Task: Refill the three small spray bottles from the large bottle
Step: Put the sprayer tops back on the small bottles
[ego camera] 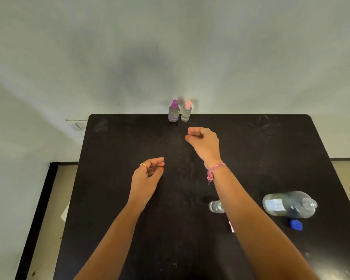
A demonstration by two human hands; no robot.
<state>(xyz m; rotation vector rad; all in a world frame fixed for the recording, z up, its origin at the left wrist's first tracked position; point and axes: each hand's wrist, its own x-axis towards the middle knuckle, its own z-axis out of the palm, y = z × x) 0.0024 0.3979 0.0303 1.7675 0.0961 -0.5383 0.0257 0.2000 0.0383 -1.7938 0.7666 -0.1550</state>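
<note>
**Large bottle uncapped, near the table's right edge**

The large bottle (pixel 289 204) stands clear and uncapped on the black table (pixel 113 199) near the right edge, long axis upright, open neck pointing up toward the camera. Its blue cap (pixel 295 225) lies just beside it, on the near side. To its left a small clear bottle (pixel 215 206) stands partly hidden behind the right forearm — whether it has a top cannot be told. At the far edge two small spray bottles stand upright, side by side: the purple-topped bottle (pixel 173 112) and the pink-topped bottle (pixel 186 111). The right hand (pixel 203 141) hovers near them, fingers curled, holding nothing. The left hand (pixel 148 174) hangs mid-table, loosely curled — empty too.
</note>
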